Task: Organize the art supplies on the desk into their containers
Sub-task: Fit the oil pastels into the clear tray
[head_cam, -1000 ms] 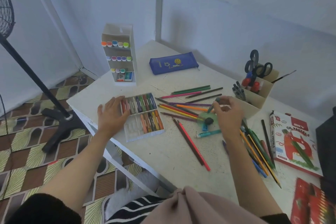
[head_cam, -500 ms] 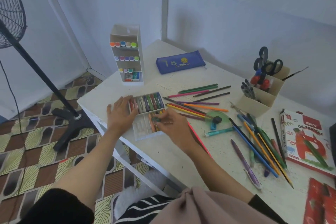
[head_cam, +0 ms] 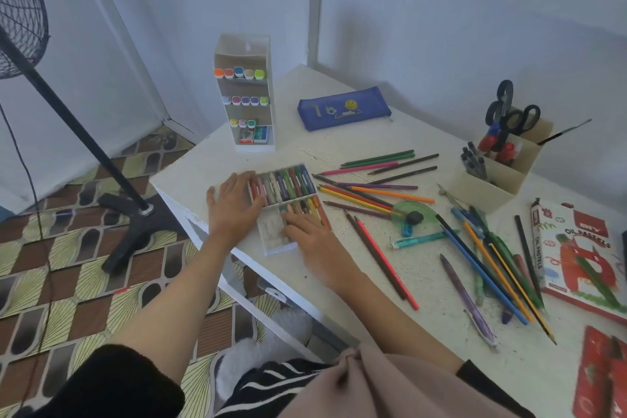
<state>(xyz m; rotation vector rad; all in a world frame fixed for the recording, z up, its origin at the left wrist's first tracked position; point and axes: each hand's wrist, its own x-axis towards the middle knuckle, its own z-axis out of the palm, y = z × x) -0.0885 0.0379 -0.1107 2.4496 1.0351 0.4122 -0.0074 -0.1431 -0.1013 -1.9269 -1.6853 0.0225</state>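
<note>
A clear plastic tray of oil pastels (head_cam: 273, 239) lies near the desk's left front edge, its upper row full and its lower row partly filled. My left hand (head_cam: 234, 205) lies flat against the tray's left side, fingers straight, touching the upper row. My right hand (head_cam: 305, 232) rests on the lower row, fingertips pressing on pastels there. Loose coloured pencils (head_cam: 369, 192) lie scattered to the right of the tray. More pencils and pens (head_cam: 492, 268) are spread farther right.
A white marker rack (head_cam: 246, 95) stands at the back left, a blue pencil case (head_cam: 342, 107) behind. A beige organizer (head_cam: 502, 176) holds scissors and markers. A green protractor (head_cam: 412, 214), an oil pastel box (head_cam: 576, 248) and a fan stand (head_cam: 129, 210) are nearby.
My right hand came from the pencils on the right to the tray with a dark green pastel, and now presses flat on the lower row. The left hand stayed at the tray.
</note>
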